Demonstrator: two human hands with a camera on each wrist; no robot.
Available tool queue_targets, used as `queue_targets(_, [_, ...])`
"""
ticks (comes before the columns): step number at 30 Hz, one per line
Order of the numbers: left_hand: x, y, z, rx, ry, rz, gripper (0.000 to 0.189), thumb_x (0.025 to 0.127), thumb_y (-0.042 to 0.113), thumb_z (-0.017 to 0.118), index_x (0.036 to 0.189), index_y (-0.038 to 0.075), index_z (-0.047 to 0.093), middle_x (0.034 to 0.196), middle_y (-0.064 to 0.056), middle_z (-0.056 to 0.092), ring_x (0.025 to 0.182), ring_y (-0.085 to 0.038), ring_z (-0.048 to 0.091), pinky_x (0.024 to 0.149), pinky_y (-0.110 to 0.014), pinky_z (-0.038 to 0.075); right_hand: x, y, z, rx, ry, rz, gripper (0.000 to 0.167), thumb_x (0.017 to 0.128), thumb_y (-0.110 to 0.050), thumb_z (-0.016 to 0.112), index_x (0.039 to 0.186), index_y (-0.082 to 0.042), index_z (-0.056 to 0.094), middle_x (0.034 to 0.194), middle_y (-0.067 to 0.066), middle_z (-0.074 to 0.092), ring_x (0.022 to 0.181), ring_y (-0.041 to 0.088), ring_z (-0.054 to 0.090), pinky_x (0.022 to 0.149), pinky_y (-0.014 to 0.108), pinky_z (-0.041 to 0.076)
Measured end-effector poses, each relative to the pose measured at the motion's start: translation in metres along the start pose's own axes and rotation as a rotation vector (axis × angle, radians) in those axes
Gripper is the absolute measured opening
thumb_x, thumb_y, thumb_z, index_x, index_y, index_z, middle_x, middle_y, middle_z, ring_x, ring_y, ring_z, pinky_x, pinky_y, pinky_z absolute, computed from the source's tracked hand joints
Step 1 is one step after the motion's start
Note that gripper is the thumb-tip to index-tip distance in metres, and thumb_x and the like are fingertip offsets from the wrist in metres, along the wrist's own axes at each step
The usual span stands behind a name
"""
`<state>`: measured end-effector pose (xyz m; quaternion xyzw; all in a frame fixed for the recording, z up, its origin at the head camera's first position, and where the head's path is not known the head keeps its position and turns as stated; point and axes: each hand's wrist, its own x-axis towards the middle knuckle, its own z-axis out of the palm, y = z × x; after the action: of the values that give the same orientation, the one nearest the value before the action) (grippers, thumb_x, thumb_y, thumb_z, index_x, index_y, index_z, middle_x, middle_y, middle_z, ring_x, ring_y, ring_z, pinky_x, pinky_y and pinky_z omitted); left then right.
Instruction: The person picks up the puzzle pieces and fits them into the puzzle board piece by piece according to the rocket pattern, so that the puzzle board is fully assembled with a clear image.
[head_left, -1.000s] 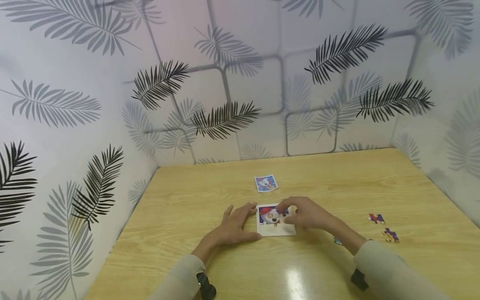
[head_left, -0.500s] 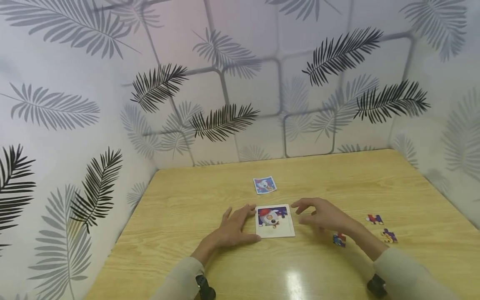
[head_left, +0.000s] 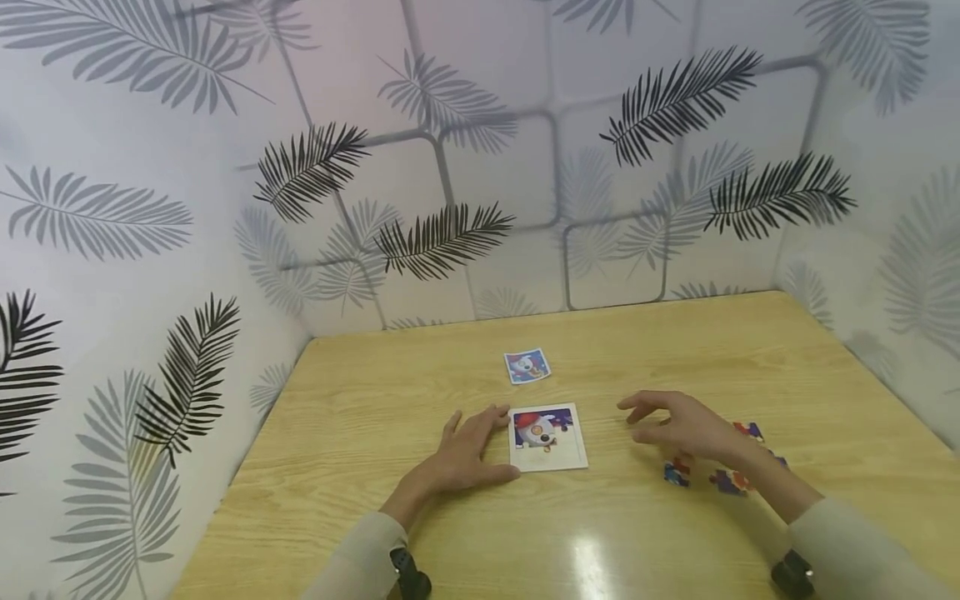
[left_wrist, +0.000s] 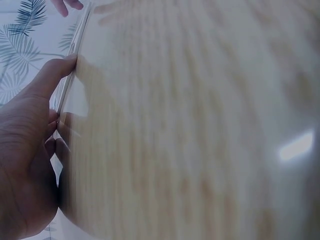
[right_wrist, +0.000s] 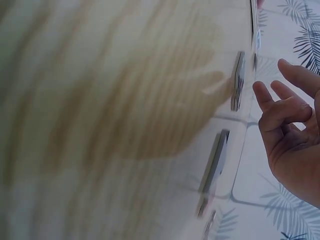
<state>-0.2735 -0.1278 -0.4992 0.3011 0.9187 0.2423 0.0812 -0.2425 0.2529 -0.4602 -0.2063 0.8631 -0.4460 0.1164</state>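
Observation:
A square jigsaw board [head_left: 558,457] lies flat on the table in the head view, its upper part filled with a dog picture and its lower part bare and pale. My left hand [head_left: 467,457] rests at the board's left side with thumb and fingers spread. In the left wrist view the thumb [left_wrist: 52,75] touches the board's edge. Off to the right, my right hand [head_left: 684,427] hovers above the table with loosely bent fingers and nothing in them. Below it lie a blue-red puzzle piece [head_left: 676,475] and a purple-orange puzzle piece [head_left: 726,482].
Another puzzle piece [head_left: 748,430] lies behind the right forearm, and one more [head_left: 780,459] is partly covered by it. A small picture card [head_left: 527,366] with the same dog lies behind the board. A patterned wall [head_left: 525,275] borders the wooden table [head_left: 390,392].
My right hand has drawn away from the board to the right, towards the loose pieces, uncovering the board's right side. The left hand has stayed at the board's edge.

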Motion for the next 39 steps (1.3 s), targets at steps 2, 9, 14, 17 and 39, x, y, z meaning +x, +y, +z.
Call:
queue_targets(2, [0.000, 0.000, 0.000, -0.004, -0.005, -0.001, 0.088, 0.084, 0.063, 0.067, 0.154, 0.019, 0.036, 0.165, 0.009, 0.027, 0.155, -0.016, 0.018, 0.124, -0.055, -0.005, -0.005, 0.003, -0.005, 0.025, -0.003, 0.003, 0.050, 0.096, -0.021, 0.067, 0.140, -0.003, 0.052, 0.128, 0.027, 0.060, 0.052, 0.014, 0.050, 0.038, 0.023, 0.038])
queue_targets(9, [0.001, 0.000, 0.002, -0.011, -0.008, 0.003, 0.088, 0.084, 0.064, 0.068, 0.154, 0.019, 0.036, 0.165, 0.008, 0.027, 0.155, -0.016, 0.020, 0.124, -0.056, -0.004, -0.029, 0.020, -0.027, 0.015, 0.033, 0.050, 0.052, 0.097, -0.025, 0.066, 0.142, -0.004, 0.051, 0.129, 0.028, 0.058, 0.045, 0.006, 0.041, 0.035, 0.021, 0.036])
queue_targets(14, [0.002, -0.001, 0.001, -0.010, -0.007, 0.000, 0.091, 0.084, 0.063, 0.068, 0.156, 0.019, 0.033, 0.165, 0.009, 0.028, 0.155, -0.016, 0.018, 0.124, -0.054, -0.005, -0.045, 0.031, -0.041, 0.003, 0.075, 0.087, 0.050, 0.098, -0.026, 0.065, 0.142, -0.006, 0.051, 0.130, 0.027, 0.059, 0.048, 0.008, 0.043, 0.035, 0.024, 0.036])
queue_targets(17, [0.001, -0.003, 0.001, -0.009, -0.008, -0.004, 0.092, 0.085, 0.063, 0.067, 0.156, 0.019, 0.031, 0.165, 0.009, 0.028, 0.155, -0.015, 0.017, 0.125, -0.054, -0.006, -0.053, 0.037, -0.048, -0.055, 0.100, 0.089, 0.050, 0.098, -0.027, 0.065, 0.142, -0.008, 0.052, 0.130, 0.024, 0.060, 0.058, 0.011, 0.054, 0.043, 0.024, 0.045])
queue_targets(39, [-0.001, -0.002, -0.001, -0.020, -0.025, -0.015, 0.091, 0.085, 0.065, 0.066, 0.156, 0.021, 0.032, 0.166, 0.010, 0.024, 0.156, -0.017, 0.015, 0.124, -0.054, -0.007, -0.086, 0.062, -0.076, -0.159, 0.183, 0.144, 0.045, 0.091, -0.005, 0.066, 0.135, -0.001, 0.056, 0.128, 0.030, 0.056, 0.043, 0.003, 0.037, 0.037, 0.025, 0.041])
